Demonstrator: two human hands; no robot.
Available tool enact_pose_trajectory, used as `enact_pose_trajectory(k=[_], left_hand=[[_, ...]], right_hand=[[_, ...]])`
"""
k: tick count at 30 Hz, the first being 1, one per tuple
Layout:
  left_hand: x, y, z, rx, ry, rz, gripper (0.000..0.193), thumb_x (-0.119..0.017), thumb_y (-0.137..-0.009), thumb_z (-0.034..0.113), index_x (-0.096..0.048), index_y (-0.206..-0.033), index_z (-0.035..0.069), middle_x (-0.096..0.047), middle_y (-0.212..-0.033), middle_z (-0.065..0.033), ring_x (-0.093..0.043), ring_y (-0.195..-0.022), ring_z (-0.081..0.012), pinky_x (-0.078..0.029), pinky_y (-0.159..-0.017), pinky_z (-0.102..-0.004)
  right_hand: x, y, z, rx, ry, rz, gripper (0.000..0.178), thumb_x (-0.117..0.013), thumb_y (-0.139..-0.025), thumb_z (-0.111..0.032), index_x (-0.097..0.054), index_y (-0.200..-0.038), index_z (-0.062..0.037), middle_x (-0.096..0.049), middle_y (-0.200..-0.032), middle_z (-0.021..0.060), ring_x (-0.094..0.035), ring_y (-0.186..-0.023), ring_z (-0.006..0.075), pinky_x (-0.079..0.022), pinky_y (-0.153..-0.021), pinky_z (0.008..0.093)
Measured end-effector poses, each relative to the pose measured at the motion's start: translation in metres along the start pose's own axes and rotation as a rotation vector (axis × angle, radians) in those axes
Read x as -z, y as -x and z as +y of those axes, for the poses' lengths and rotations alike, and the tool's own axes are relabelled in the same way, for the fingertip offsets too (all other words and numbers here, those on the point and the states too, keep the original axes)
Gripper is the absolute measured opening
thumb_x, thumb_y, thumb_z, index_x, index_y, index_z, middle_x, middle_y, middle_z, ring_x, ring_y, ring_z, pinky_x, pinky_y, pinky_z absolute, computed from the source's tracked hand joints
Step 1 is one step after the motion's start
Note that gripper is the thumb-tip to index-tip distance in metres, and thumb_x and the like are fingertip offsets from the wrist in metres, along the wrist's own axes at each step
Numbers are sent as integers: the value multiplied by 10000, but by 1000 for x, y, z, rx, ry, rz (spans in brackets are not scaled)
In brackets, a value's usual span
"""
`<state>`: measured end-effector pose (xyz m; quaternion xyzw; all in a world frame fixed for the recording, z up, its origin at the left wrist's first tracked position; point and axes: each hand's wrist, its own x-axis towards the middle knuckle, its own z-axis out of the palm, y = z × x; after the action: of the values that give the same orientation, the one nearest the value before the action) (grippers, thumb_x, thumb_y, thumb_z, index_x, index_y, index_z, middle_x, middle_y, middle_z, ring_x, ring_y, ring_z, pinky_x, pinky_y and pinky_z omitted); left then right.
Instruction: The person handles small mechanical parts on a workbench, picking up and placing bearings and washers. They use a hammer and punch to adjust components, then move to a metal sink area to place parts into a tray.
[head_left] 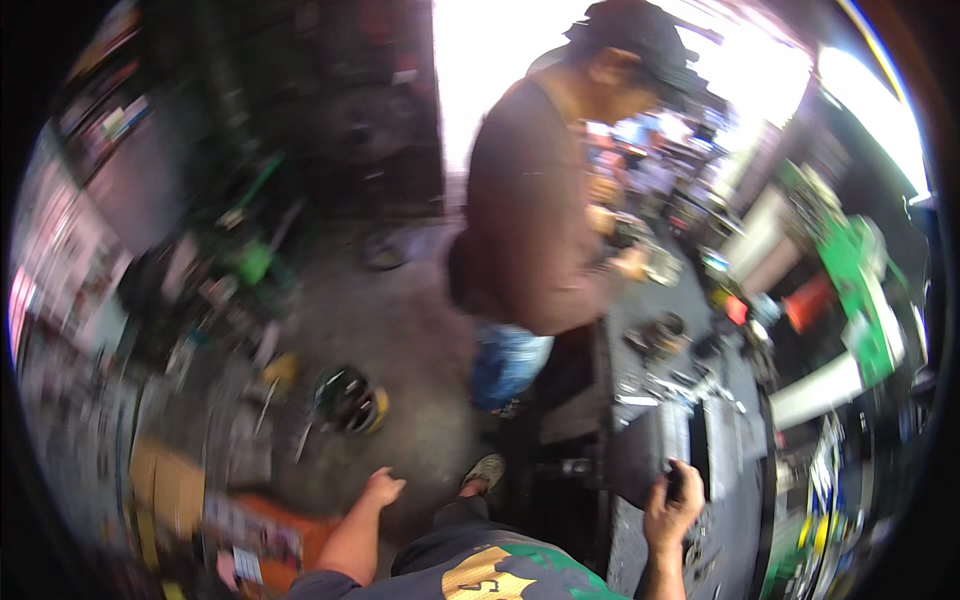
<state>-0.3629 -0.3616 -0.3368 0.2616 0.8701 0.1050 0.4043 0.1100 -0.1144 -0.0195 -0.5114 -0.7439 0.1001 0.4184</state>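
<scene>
Holding a black object [677,484] between thumb and fingers, my right grip [670,512] is closed around it at the lower right of the frame, by the tabletop [728,515]; blur hides what the object is. Just beyond it is a dark panel [637,455], and I cannot tell whether the two touch. My left grip [383,488] hangs at the lower centre, above the floor [410,340], fingers loosely curled; I cannot tell how wide it is. Left of centre stands a bucket [347,400]. At the upper centre, a co-worker [530,200] faces the tabletop, head bent.
</scene>
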Motion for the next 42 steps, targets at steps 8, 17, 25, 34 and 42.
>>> enact_pose_trajectory(k=[8,17,25,34,42], left_hand=[[-143,253,-216,388,233,91,638,-722,-951,433,-662,-1454,46,-658,-1475,-235,-636,-1365,-381,-499,-1166,-458],[-304,494,-404,950,224,-306,425,-654,-971,331,-785,-1291,84,-720,-1421,-145,-691,-1314,-336,-518,-1136,-440],[-309,449,-453,354,-70,39,424,-691,-989,363,-724,-1389,226,-787,-1246,-125,-735,-1189,-351,-578,-1035,-472],[-180,499,-494,641,722,440,588,-839,-877,219,-669,-1418,62,-781,-1202,-217,-771,-1092,-309,-605,-932,-406],[-344,616,-531,987,826,415,513,-808,-861,244,-704,-1293,-14,-763,-1197,-257,-738,-1127,-409,-584,-990,-469]], right_hand=[[-5,0,3,-10,-16,-203,314,-714,-1019,-84,-707,-1284,83,-759,-1200,232,-734,-1099,346,-567,-978,425],[-70,122,-114,364,-402,-895,591,-752,-866,16,-611,-1437,73,-693,-1376,282,-651,-1319,435,-462,-1187,481],[-127,266,-142,438,-150,-1434,615,-812,-866,-90,-615,-1431,52,-718,-1287,302,-700,-1212,447,-556,-1064,472],[-200,420,-269,577,32,-1608,373,-735,-939,-239,-762,-1247,-29,-760,-1204,243,-714,-1176,411,-572,-1034,469],[-363,590,-466,1158,65,-1432,243,-593,-1010,-221,-753,-1087,-55,-749,-1187,242,-750,-1020,436,-606,-910,528]])
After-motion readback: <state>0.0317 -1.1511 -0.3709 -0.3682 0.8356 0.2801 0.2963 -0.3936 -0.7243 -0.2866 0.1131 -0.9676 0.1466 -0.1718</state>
